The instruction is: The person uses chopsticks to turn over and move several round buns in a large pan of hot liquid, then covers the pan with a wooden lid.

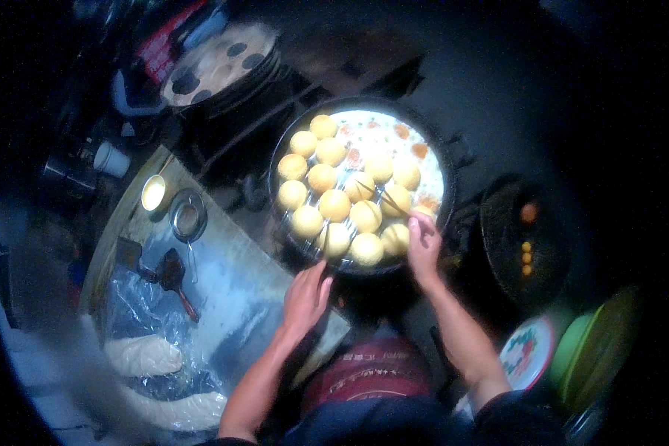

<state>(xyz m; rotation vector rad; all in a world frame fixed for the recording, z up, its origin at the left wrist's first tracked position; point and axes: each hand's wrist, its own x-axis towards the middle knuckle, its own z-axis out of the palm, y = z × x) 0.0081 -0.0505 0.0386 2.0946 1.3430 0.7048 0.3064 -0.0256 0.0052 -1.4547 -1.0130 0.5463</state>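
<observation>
A round dark pan [273, 182] holds several pale golden balls [334, 204] on its left and front side. White batter [375, 123] dotted with green and orange-brown bits covers its back right part. My right hand [425, 241] is at the pan's front right, fingers closed on thin dark sticks [391, 199], probably chopsticks, that reach in among the balls. Beside the front left rim is my left hand [306, 293], its fingers drawn together. A faint thin line runs from its fingertips to the balls; I cannot make out what it holds.
To the left, a metal-topped table [234, 279] carries a small strainer [188, 215], a cup of yellow liquid [154, 193], a dark scoop [172, 273] and bagged dough [145, 354]. A second pan [524, 215] is on the right, with a flowered plate [529, 349] and green basin [570, 357] nearer. Behind left stands a drum-like stove [219, 63].
</observation>
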